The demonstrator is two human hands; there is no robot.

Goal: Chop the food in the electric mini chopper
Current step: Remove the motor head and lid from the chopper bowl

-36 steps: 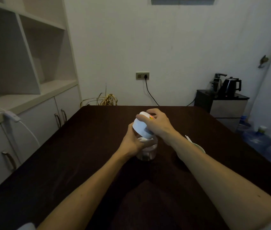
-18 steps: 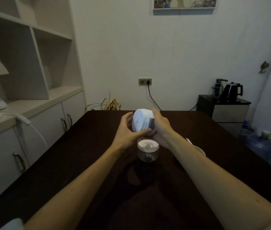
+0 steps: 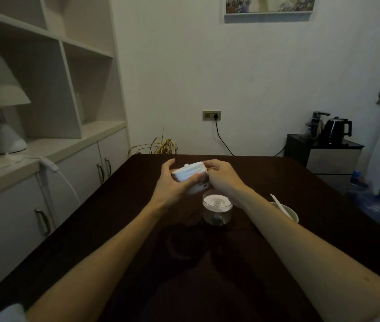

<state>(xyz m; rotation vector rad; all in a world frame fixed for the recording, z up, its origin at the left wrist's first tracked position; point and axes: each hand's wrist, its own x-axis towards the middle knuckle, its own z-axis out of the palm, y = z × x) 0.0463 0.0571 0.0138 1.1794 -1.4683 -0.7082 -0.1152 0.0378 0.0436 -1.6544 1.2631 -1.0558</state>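
The chopper's white motor top is lifted off and held tilted above the table, its underside turned toward me. My left hand cups it from the left and below. My right hand grips its right side with the fingertips. Below and slightly right stands the clear chopper bowl on the dark table, a white inner lid covering its mouth. What lies inside the bowl is too dim to make out.
A pale bowl with a white utensil in it sits right of the chopper bowl. White cabinets with a lamp line the left. A black stand with a kettle is at the back right, water bottles on the floor beside it.
The motor top came off the bowl and rose. Both hands have turned it over, and my left hand moved from the bowl to the top.
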